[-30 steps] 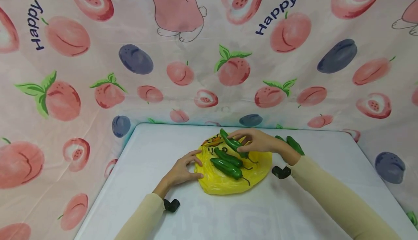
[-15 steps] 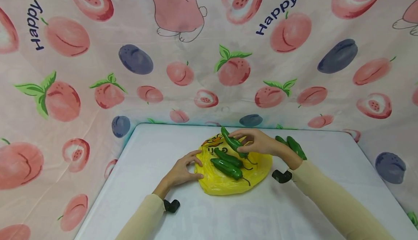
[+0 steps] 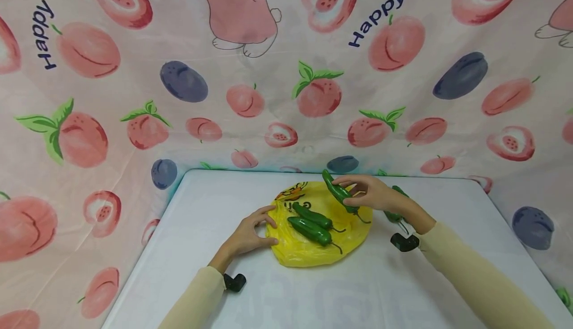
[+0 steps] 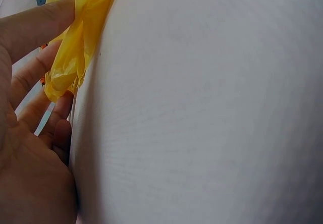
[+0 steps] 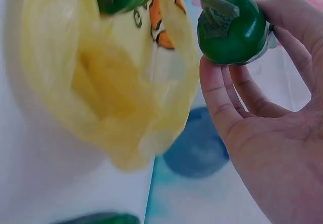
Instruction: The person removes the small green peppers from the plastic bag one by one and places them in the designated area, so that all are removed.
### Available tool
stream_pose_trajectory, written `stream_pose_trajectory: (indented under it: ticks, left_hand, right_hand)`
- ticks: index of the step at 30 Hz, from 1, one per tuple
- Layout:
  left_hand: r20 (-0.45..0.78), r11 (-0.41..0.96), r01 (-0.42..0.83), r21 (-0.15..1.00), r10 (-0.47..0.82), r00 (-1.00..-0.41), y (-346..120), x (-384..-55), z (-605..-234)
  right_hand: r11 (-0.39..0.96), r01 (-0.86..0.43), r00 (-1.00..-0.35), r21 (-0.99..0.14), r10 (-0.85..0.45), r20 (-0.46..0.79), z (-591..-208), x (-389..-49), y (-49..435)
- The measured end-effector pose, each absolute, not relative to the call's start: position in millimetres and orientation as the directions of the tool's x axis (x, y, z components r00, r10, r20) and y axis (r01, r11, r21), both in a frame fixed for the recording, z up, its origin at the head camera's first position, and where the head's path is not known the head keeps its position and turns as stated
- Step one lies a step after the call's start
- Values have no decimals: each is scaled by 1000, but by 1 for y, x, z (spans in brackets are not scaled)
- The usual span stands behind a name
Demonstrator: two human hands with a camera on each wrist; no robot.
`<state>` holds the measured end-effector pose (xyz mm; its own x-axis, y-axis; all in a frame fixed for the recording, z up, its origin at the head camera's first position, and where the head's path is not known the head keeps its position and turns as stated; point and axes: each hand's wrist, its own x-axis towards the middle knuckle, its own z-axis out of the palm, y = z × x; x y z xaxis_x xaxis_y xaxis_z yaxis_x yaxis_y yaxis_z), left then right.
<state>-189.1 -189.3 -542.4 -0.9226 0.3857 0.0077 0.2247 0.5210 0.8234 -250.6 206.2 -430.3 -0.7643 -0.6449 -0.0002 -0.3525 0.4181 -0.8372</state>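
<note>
A yellow plastic bag (image 3: pixel 309 257) with printed lettering lies flat on the table. Two green chili peppers (image 3: pixel 310 231) rest side by side on it. Above the bag's right part, my right hand (image 3: pixel 368 192) pinches another green chili pepper (image 3: pixel 338 193) between thumb and fingertips, its stem hanging toward the lower right. The right wrist view shows this pepper's stem end (image 5: pixel 233 30) close up. My left hand (image 3: pixel 248 233) rests at the bag's left edge, fingers and thumb spread wide apart, their tips touching the plastic (image 4: pixel 83 47).
More green peppers (image 3: pixel 394 216) lie on the white table (image 3: pixel 215 194) to the right, partly hidden behind my right hand and wrist. A cloth (image 3: pixel 286 95) printed with peaches hangs behind the table. Small black devices (image 3: pixel 405 242) sit at both wrists.
My right hand has moved right with the pepper, away from the two peppers on the bag. It now covers more of the peppers at the right. My left hand stays in place.
</note>
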Motion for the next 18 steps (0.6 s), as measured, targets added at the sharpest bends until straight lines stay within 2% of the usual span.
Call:
stream_pose_trajectory:
  ticks: [5,18]
  left_hand:
    - [8,517,223,827,385,-923,-189,-189,-542]
    - [10,512,226,829,390,-921,-190,-189,-541]
  right_hand:
    - [452,-362,-792,-815,-610,13,-433,-249,232]
    - [587,-271,-890,-763,-456,-35,-421,-233,295]
